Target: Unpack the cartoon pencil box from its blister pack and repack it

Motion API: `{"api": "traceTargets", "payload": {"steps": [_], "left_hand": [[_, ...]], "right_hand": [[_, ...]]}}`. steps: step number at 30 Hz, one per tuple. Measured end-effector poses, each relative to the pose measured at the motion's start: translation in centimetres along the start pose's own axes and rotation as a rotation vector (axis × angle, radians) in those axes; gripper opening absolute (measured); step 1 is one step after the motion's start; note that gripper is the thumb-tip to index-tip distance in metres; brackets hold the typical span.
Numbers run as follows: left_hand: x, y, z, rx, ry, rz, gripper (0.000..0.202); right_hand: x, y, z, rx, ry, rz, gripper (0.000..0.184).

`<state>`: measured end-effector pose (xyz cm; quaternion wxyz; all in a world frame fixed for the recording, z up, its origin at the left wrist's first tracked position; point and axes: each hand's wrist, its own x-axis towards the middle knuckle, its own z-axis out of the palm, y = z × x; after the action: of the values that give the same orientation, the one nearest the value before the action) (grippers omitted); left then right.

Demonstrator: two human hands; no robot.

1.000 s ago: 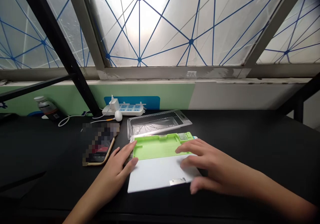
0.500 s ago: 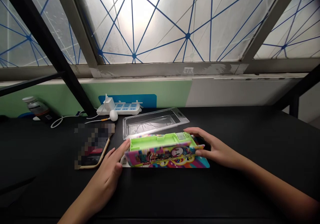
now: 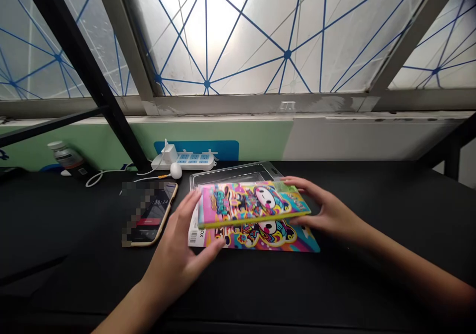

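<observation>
Holds a printed box (image 3: 249, 205) at the center of the frame, above a black table (image 3: 390, 205). Pinches its right end with the right hand (image 3: 322, 207), thumb low at the front edge, fingers at the far corner. Spreads the left hand (image 3: 186, 239) at the opposite end, fingers against the box's left side, thumb well apart from them and over the front of a printed card (image 3: 260, 239); cannot tell whether touching it there. Shows the box's cover in pink, blue and yellow, with a cartoon figure (image 3: 268, 199) right of the middle and a yellow-green strip along the front edge. Overlaps in view the card just below, printed with a similar figure and with a barcode (image 3: 193, 237) at its left corner; cannot tell whether resting on it or lifted clear.

Includes, just behind the box, a clear plastic tray (image 3: 275, 169), partly hidden. Shows left of center a phone (image 3: 154, 217) in a tan-edged case, lying near the left hand, screen partly pixelated. Takes in, farther back, a white power strip (image 3: 195, 162) with an adapter (image 3: 169, 154) seated at its left end, and a white-capped bottle (image 3: 67, 158) at far left. Features a frosted window (image 3: 253, 36) crossed by blue lines across the top of the frame, with a black post (image 3: 85, 71) slanting down at upper left.
</observation>
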<state>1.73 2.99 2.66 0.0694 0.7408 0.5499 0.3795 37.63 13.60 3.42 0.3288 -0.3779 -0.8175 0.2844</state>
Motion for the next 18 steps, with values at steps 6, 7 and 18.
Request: {"api": "traceTargets", "payload": {"steps": [6,7,18], "left_hand": [[6.7,-0.6,1.2,0.037,-0.011,-0.127,0.078],[7.0,-1.1,1.5,0.021,-0.003,-0.136,0.072],[5.6,-4.0,2.7,0.280,-0.249,-0.194,0.076]], "right_hand": [[8.0,1.4,-0.5,-0.019,-0.027,-0.044,0.065],[9.0,1.8,-0.2,-0.044,-0.039,-0.053,0.065],[8.5,3.9,3.0,-0.321,-0.119,-0.139,0.053]]}}
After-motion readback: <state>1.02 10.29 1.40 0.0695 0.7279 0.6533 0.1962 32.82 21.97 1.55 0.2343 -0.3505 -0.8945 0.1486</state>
